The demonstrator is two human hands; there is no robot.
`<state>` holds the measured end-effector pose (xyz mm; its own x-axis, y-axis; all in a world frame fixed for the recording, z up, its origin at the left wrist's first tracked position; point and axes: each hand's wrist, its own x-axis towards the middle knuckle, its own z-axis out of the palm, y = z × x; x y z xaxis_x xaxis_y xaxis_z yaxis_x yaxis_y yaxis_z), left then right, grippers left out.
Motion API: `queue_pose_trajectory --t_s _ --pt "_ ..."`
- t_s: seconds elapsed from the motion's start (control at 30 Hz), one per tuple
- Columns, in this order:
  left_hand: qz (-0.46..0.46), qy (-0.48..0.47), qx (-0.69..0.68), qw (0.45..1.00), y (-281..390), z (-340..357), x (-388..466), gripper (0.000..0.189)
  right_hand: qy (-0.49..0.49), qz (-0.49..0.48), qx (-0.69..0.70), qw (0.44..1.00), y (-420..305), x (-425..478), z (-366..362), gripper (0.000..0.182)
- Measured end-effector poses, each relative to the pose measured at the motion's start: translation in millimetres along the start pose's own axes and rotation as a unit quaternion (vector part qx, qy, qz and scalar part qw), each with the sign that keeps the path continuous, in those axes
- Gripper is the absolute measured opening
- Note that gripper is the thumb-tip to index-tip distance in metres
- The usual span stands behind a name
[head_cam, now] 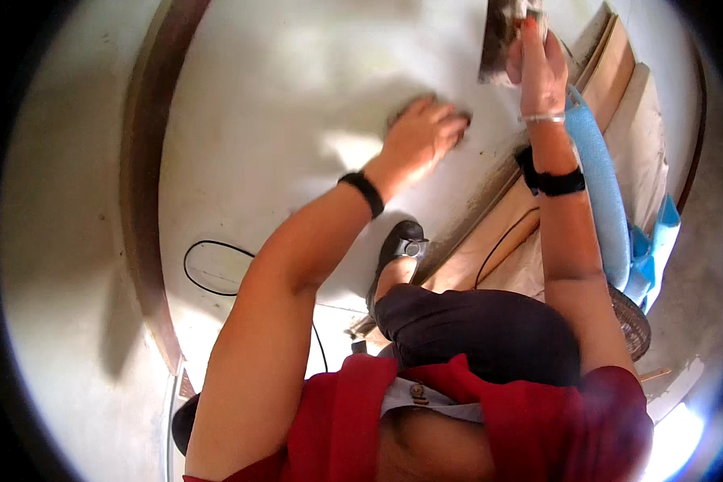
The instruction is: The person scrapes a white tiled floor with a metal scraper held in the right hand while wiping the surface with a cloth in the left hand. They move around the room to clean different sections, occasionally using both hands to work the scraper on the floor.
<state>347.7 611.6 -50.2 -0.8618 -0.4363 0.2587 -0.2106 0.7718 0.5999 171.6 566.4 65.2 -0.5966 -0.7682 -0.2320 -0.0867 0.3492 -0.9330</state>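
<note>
My left hand (425,135) is palm down on the pale floor, its fingers curled over a small dark object (465,117); motion blur and my fingers hide what it is. Further forward and to the right, my right hand (536,63) is closed around the end of a flat, dark brown piece (497,45) with whitish smears. That piece runs out of the picture at the top, so its kind cannot be told. A black band circles each wrist, and the right one also has a pale bracelet.
Brown boards or cardboard sheets (617,66) lie at the right, beside a light blue foam roll (599,187) and a woven basket (632,325). A thin black cable (208,242) loops on the floor at left, near a curved brown strip (144,120). My shoe (397,241) is below my left hand.
</note>
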Motion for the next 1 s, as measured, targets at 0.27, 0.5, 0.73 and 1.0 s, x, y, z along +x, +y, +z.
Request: queue_pose_trajectory --t_s 0.27,0.5,0.73,1.0 --pt "-0.059 -0.160 -0.039 0.985 26.1 -85.1 -187.4 0.028 0.093 -0.093 -0.435 0.891 95.5 -37.8 -19.0 0.048" --pt "-0.207 -0.209 0.038 0.955 27.1 -163.9 -321.8 0.035 -0.099 -0.111 -0.525 0.838 125.2 -167.1 46.3 0.047" --pt "-0.288 -0.203 0.027 0.936 52.7 -232.4 -369.9 0.038 -0.170 -0.151 -0.509 0.830 132.5 -219.2 102.7 0.039" --pt "-0.316 -0.179 0.029 0.931 65.7 -291.5 -423.6 0.039 -0.206 -0.180 -0.507 0.817 119.0 -214.1 137.6 0.042"
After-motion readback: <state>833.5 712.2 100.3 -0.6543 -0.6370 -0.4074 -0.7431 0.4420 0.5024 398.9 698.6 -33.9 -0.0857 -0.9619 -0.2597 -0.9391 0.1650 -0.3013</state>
